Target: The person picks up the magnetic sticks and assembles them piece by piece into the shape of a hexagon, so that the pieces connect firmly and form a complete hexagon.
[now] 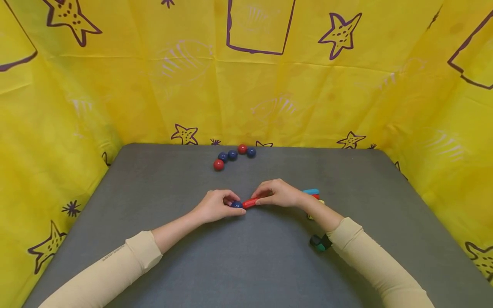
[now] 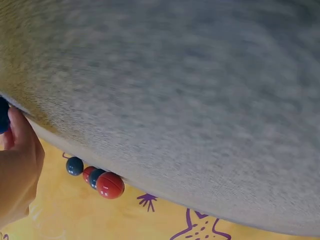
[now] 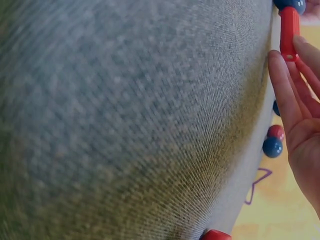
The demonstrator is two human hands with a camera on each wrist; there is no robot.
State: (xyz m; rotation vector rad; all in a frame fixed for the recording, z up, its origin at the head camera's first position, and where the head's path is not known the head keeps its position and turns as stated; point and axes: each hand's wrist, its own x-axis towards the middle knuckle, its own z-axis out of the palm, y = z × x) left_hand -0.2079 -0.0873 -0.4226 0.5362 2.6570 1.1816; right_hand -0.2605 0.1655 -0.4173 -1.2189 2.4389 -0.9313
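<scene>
Near the middle of the table, my left hand (image 1: 215, 206) grips a dark blue ball (image 1: 236, 205) between thumb and fingers. From the right, my right hand (image 1: 278, 193) pinches a short red rod (image 1: 250, 202), whose left end meets the ball. In the right wrist view the red rod (image 3: 289, 31) touches the blue ball (image 3: 292, 5), and a small hole shows in the rod's near end. Only part of the left hand (image 2: 19, 165) and the blue ball (image 2: 3, 116) appears at the left wrist view's edge.
Toward the back of the table lie several red and blue balls, among them a red ball (image 1: 218, 165). Partly behind my right forearm are a blue rod (image 1: 311, 191) and red and yellow pieces. A black and green piece (image 1: 318, 243) lies beside the right sleeve. Yellow cloth (image 1: 246, 94) surrounds the table.
</scene>
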